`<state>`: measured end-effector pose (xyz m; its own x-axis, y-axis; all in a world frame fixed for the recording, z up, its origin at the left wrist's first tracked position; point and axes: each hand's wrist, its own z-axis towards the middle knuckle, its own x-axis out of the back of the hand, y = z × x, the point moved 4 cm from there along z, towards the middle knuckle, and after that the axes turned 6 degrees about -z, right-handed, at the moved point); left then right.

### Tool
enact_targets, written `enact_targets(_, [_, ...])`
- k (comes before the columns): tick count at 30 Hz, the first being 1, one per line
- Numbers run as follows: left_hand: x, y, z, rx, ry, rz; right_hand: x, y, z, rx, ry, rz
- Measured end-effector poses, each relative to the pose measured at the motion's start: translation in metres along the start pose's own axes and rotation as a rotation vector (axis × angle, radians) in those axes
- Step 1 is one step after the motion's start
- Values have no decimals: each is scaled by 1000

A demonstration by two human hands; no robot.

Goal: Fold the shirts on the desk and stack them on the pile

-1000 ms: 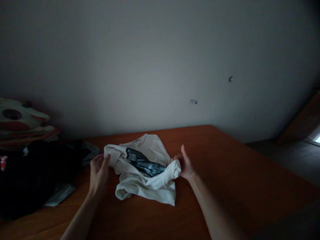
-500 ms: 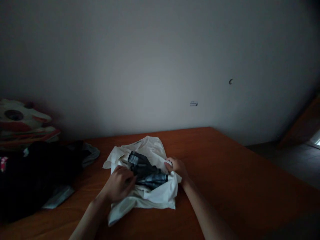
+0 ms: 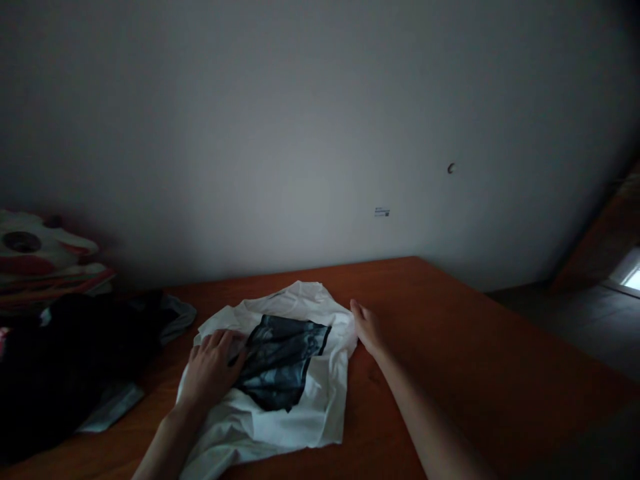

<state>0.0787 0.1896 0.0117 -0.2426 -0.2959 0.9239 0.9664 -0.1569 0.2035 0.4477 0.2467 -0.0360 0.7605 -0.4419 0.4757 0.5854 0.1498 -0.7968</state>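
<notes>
A white T-shirt (image 3: pixel 327 393) with a dark rectangular print on its front lies rumpled on the orange-brown surface, its neckline toward the wall. My left hand (image 3: pixel 213 367) rests on the shirt's left side, palm down, fingers loosely apart beside the print. At the opposite edge, my right hand (image 3: pixel 367 330) is closed on the sleeve area of the shirt, thumb uppermost; its other fingers are mostly hidden.
Dark clothes (image 3: pixel 75 360) lie heaped to the left, with a colourful plush-looking item (image 3: pixel 45 253) behind them. A pale wall (image 3: pixel 280 133) borders the far side of the orange-brown surface (image 3: pixel 425 333). Its right edge drops to a grey floor (image 3: pixel 565 307).
The bunched shirt has been spread wider and flatter, so its print shows as a rectangle. My left hand has moved left and opened; my right hand has shifted slightly right and away from me.
</notes>
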Motion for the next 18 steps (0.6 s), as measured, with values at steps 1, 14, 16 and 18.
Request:
enact_targets(1, [-4,-2,0,-26,20,-27,0,-2,-1,8,-8,8])
enact_targets(14, [-12,-27,22,173,-83,-146,-3,10,-5,118,94,134])
enact_targets(16, [-10,-23,25,154,-98,-129,-2,9,-5,123,132,155])
enact_targets(18, [-8,-17,25,122,-134,-102,0,7,-6,123,174,157])
